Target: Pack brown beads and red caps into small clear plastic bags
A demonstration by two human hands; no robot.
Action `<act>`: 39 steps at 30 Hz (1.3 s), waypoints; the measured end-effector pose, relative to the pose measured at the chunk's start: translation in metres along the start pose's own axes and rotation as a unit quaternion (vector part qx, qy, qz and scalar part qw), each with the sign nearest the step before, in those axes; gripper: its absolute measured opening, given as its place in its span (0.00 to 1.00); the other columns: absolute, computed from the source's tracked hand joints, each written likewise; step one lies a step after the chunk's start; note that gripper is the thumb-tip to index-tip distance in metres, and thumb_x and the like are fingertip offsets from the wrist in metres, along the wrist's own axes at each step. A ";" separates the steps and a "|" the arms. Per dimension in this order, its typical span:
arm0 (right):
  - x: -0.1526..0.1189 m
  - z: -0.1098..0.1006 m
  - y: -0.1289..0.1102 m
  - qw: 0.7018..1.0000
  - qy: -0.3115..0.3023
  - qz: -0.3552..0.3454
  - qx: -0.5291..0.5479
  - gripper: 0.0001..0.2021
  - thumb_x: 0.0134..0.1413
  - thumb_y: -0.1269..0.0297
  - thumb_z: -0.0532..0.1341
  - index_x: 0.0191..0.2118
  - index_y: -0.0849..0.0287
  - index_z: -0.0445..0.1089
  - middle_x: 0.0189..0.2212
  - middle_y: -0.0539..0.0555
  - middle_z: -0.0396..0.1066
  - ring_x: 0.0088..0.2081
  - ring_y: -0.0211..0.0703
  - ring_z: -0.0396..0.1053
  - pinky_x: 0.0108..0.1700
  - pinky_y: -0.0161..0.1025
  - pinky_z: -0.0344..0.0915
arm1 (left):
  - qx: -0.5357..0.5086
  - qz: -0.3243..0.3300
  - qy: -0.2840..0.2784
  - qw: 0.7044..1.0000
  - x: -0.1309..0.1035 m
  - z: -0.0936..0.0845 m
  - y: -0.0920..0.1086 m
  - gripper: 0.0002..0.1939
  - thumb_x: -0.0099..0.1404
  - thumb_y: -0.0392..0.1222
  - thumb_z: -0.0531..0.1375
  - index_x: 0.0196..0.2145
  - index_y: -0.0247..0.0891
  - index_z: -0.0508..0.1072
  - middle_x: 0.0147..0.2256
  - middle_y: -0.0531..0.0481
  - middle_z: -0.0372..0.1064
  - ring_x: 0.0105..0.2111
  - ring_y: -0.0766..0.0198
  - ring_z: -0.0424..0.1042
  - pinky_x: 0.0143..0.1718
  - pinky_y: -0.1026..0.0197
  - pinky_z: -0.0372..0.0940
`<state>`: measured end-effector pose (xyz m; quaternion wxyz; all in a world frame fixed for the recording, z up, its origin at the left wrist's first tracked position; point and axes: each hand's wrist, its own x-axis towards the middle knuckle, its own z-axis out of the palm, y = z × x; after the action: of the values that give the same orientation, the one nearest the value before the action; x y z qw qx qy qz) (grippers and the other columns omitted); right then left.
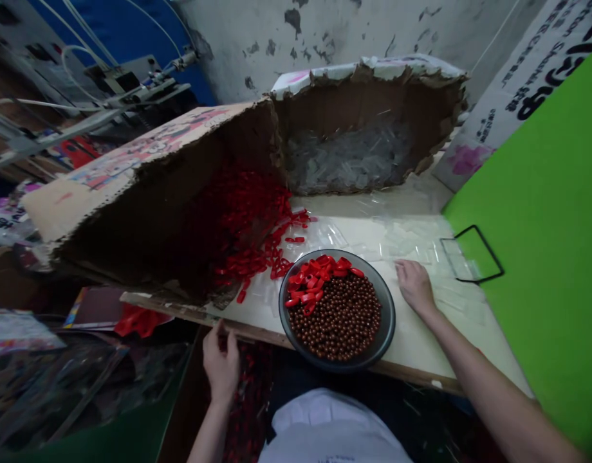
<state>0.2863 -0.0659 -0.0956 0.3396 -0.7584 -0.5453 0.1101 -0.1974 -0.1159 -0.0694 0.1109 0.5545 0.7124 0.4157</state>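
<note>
My left hand [221, 361] is just off the table's front edge, thumb and fingers loosely curled with a gap between them; nothing shows in it. My right hand [415, 286] rests low over the table to the right of a dark bowl [385, 334], its fingers drawn together. Whatever they may hold is too small to make out. Brown round beads [337, 315] fill the bowl, with small red plastic pieces [308, 283] heaped on their far left side. Clear plastic pieces [412, 238] lie spread on the table around the right hand.
A torn-open carton [98, 154] at the left spills more red pieces. Behind, a second cut carton [325, 109] holds clear plastic pieces. On the right stands a green panel [542, 225] beside a black wire frame [493, 257]. Red pieces lie below the table edge [190, 315].
</note>
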 end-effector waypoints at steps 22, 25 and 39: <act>-0.044 -0.028 -0.116 0.952 -0.285 -0.112 0.005 0.23 0.56 0.63 0.56 0.58 0.50 0.63 0.43 0.55 0.73 0.40 0.47 0.71 0.47 0.48 0.65 | -0.008 0.298 -0.297 0.907 -0.012 0.086 0.127 0.13 0.65 0.33 0.52 0.45 0.39 0.70 0.48 0.42 0.65 0.49 0.55 0.65 0.49 0.50 0.65; -0.040 -0.025 -0.125 0.949 -0.302 -0.086 -0.013 0.24 0.57 0.63 0.54 0.60 0.50 0.60 0.36 0.53 0.74 0.33 0.45 0.71 0.40 0.45 0.67 | -0.004 0.302 -0.305 0.903 -0.012 0.086 0.126 0.13 0.65 0.33 0.52 0.45 0.39 0.70 0.48 0.41 0.65 0.49 0.55 0.65 0.48 0.50 0.65; -0.046 -0.018 -0.115 0.924 -0.347 -0.151 -0.053 0.18 0.55 0.67 0.57 0.52 0.56 0.66 0.38 0.55 0.76 0.36 0.44 0.73 0.39 0.40 0.68 | -0.006 0.291 -0.312 0.904 -0.012 0.085 0.125 0.15 0.64 0.31 0.52 0.46 0.40 0.70 0.49 0.42 0.64 0.48 0.55 0.65 0.47 0.51 0.66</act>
<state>0.1919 -0.0948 -0.0190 0.1006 -0.5982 -0.7423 0.2846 -0.0533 -0.0813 -0.0368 0.2048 0.8380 0.4457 0.2390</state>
